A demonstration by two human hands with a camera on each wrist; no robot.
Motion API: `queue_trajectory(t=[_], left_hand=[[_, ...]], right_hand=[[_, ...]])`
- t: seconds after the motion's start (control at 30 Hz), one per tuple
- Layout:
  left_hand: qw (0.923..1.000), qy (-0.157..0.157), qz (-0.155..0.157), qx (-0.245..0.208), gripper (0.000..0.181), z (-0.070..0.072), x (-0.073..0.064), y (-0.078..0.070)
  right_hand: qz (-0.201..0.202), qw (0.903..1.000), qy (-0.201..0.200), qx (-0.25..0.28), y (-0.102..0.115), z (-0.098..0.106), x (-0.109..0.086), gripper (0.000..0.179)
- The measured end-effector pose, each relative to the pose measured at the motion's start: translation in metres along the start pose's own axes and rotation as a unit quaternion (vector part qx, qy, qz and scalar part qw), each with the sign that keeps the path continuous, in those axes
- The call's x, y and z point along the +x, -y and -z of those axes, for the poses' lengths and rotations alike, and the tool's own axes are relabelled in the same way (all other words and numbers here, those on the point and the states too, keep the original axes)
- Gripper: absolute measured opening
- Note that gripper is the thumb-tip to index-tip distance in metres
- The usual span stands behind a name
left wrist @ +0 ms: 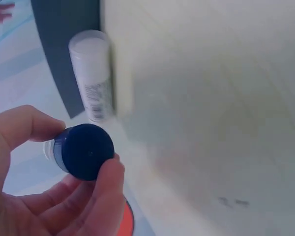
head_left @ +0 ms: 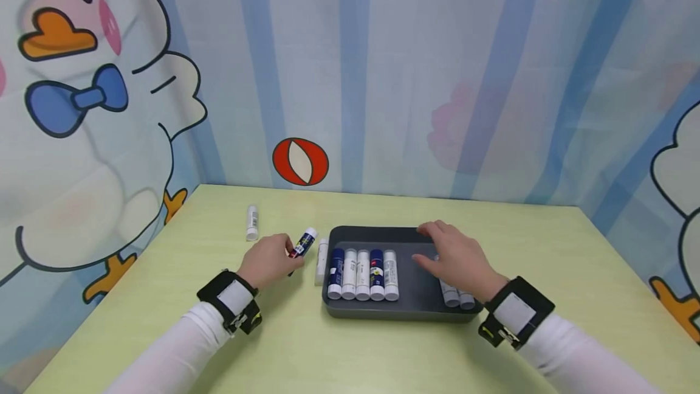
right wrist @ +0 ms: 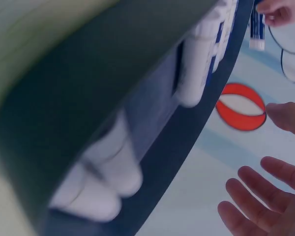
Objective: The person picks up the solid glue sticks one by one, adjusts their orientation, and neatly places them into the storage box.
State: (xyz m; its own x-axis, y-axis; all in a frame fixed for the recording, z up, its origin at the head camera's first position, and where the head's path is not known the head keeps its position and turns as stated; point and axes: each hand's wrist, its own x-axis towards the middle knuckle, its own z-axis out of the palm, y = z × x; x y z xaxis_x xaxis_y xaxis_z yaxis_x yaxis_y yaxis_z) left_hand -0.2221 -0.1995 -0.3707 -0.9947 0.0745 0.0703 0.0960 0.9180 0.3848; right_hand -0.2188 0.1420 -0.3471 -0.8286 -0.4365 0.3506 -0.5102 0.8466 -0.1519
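My left hand (head_left: 266, 262) pinches a dark blue glue stick (head_left: 305, 241) between thumb and fingers, just left of the tray. In the left wrist view the round navy end of this glue stick (left wrist: 90, 152) faces the camera. Over the right part of the dark grey tray (head_left: 383, 311) hovers my right hand (head_left: 458, 260), its fingers spread and holding nothing. Beneath it, two glue sticks (head_left: 451, 295) lie side by side at the tray's right end, partly hidden. Several white and blue glue sticks (head_left: 363, 275) form a row in the left half.
A white glue stick (head_left: 321, 262) lies against the tray's left outer side. Another white glue stick (head_left: 252, 222) is farther back on the left of the pale yellow table (head_left: 284, 345). Behind the table hangs a printed curtain (head_left: 404, 78).
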Motion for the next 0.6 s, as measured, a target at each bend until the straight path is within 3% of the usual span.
queue_trajectory(t=[0.3, 0.47, 0.6], left_hand=[[0.9983, -0.010, -0.054, 0.021, 0.029, 0.001, -0.006, -0.026], [0.9933, -0.021, -0.111, 0.024, 0.029, -0.002, -0.011, -0.040], [0.9863, -0.023, -0.163, 0.010, 0.027, -0.002, -0.016, -0.051]], right_hand=[[0.097, 0.9941, 0.048, -0.009, 0.055, -0.014, 0.022, 0.065], [0.140, 0.9888, 0.052, -0.004, 0.066, -0.023, 0.029, 0.067], [0.179, 0.9834, 0.030, -0.006, 0.067, -0.027, 0.030, 0.060]])
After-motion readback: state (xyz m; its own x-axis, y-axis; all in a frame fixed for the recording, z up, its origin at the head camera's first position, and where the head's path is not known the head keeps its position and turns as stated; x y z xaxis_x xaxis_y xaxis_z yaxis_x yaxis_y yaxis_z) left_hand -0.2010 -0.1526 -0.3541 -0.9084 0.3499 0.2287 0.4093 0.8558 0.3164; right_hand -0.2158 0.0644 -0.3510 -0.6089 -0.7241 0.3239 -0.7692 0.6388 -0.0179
